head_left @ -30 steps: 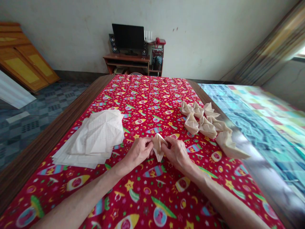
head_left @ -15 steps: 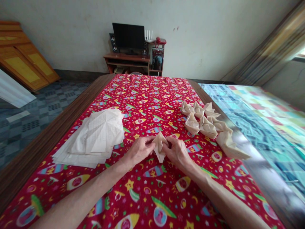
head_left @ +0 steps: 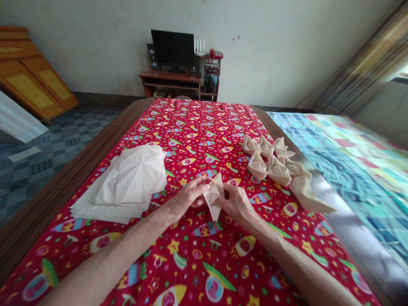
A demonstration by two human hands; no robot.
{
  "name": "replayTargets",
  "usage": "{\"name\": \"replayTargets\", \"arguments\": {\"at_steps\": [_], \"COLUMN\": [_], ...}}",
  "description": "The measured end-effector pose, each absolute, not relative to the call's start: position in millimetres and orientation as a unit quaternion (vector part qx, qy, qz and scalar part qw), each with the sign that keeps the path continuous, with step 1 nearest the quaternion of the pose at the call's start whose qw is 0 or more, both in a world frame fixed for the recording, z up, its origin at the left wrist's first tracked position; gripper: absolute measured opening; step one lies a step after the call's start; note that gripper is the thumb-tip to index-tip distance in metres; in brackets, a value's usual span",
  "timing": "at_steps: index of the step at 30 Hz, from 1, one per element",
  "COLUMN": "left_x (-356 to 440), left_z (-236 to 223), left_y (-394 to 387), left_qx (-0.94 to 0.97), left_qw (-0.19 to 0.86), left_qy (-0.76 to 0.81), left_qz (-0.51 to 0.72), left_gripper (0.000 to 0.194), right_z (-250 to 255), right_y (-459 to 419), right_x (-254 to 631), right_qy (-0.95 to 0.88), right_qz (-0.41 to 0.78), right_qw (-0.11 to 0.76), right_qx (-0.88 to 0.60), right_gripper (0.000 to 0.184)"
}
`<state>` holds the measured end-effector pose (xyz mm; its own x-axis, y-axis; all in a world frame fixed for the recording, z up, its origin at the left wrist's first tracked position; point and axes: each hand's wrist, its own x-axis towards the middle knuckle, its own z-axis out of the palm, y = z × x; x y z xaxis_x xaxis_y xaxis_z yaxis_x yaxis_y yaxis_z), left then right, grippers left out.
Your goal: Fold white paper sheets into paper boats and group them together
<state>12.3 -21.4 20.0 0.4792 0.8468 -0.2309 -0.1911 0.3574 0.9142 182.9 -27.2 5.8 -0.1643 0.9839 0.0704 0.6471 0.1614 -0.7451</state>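
Observation:
Between my two hands is a small piece of folded paper (head_left: 214, 197), pale cream, pointed at top and bottom with creased flaps. My left hand (head_left: 188, 195) pinches its left side, thumb in front and fingers partly behind it. On the other side my right hand (head_left: 237, 202) grips the right edge, its fingertips partly hidden by the paper. To the left lies a stack of creased paper sheets (head_left: 137, 174). Several finished-looking folded paper shapes (head_left: 279, 168) stand grouped on the right, with a nested row of them (head_left: 307, 195) leaning toward the table's edge.
A red cloth (head_left: 204, 263) with rocket and star prints covers the wooden table (head_left: 108, 131). Right of it is a bed with a checked cover (head_left: 360, 170). A desk (head_left: 170, 76) with a monitor (head_left: 174, 47) stands at the far wall, and a wooden cabinet (head_left: 35, 80) at the left.
The folded paper has turned and tilted between my hands, showing more of its flaps. My left fingers have lifted and shifted along its edge; the stack and the folded shapes stay put.

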Motion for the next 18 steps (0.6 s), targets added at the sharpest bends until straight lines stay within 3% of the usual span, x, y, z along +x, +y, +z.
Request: {"name": "replayTargets", "arguments": {"at_steps": [11, 18], "left_x": [14.9, 16.1], "left_z": [15.2, 13.4], "left_y": [-20.0, -20.2], "left_qx": [0.399, 0.405], "left_qw": [0.742, 0.738], "left_qy": [0.386, 0.383], "left_qz": [0.375, 0.381], "left_gripper": [0.028, 0.026], "right_z": [8.0, 10.8], "right_y": [-26.3, -28.3], "right_x": [182.7, 180.3], "right_qy": [-0.715, -0.708], "right_qz": [0.245, 0.295], "right_qw": [0.282, 0.304], "right_qx": [-0.591, -0.564], "right_gripper": [0.024, 0.021]}}
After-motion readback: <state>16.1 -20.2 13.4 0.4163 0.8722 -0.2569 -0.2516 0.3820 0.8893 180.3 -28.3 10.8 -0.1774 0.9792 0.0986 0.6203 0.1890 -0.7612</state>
